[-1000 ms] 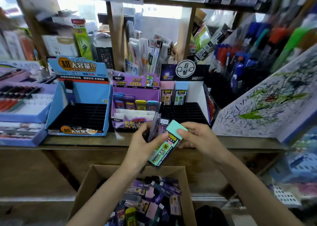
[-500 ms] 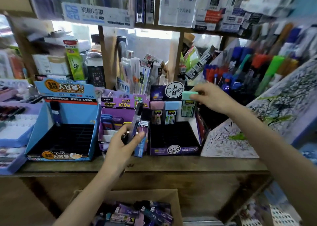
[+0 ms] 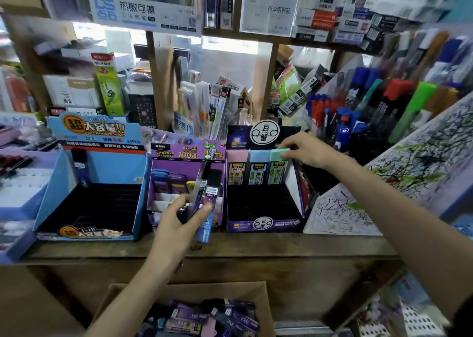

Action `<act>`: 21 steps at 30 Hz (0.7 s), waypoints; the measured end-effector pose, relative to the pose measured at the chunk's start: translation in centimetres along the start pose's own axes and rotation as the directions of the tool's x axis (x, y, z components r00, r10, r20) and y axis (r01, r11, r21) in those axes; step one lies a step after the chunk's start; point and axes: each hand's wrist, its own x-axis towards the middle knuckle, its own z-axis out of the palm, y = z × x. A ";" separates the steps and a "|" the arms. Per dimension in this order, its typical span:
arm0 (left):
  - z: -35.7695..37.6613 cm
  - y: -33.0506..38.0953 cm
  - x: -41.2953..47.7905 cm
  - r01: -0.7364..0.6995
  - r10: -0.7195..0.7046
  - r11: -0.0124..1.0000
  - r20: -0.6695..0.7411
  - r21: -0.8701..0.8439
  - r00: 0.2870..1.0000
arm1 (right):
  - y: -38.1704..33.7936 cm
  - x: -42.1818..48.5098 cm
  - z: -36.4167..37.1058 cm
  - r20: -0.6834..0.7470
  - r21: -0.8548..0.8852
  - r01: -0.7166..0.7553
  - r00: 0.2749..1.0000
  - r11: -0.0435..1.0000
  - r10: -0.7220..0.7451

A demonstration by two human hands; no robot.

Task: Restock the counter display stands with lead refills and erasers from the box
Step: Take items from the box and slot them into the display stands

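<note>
Right hand (image 3: 309,152) reaches to the back row of the dark purple stand (image 3: 266,224), fingertips pinching the top of the mint-capped refill (image 3: 277,169). That refill stands upright in the row, rightmost, touching the blue-capped refill (image 3: 258,170), with the pink-capped refill (image 3: 236,170) left of that. The stand's front slots are dark; can't tell what is in them. Left hand (image 3: 176,224) is raised in front of the middle purple stand (image 3: 184,152), thumb and fingers gripping a bundle of refill cases (image 3: 208,195), several slim dark and blue cases held roughly upright and tilted a little; exact count unclear. The blue stand (image 3: 53,183) sits at left on the wooden counter (image 3: 256,249), one dark case standing at its back. The cardboard box (image 3: 261,293) is below the counter edge, open, with a loose pile of purple and black packs inside. A scribbled test pad (image 3: 384,188) leans at right, just beside the dark purple stand.
</note>
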 end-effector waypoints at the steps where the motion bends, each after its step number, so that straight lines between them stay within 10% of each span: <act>1: 0.0 0.0 0.0 0.001 -0.001 1.000 -0.005 -0.006 1.000 | 0.0 -0.1 0.3 -0.036 -0.007 -0.015 0.999 1.000 0.014; 13: -0.3 1.0 -0.4 -0.018 0.017 0.997 -0.005 -0.076 1.000 | -2.0 -1.6 1.6 -0.238 -0.411 0.001 0.965 0.912 -0.109; 17: -0.4 1.3 -0.4 -0.019 0.019 0.994 0.002 -0.104 1.000 | -6.8 -4.1 3.0 -0.235 0.146 0.099 0.970 0.984 -0.063; 21: -0.8 1.5 -0.6 -0.033 0.035 0.995 0.015 -0.099 0.999 | -12.1 -6.5 5.8 0.093 0.731 -0.032 0.994 0.682 -0.054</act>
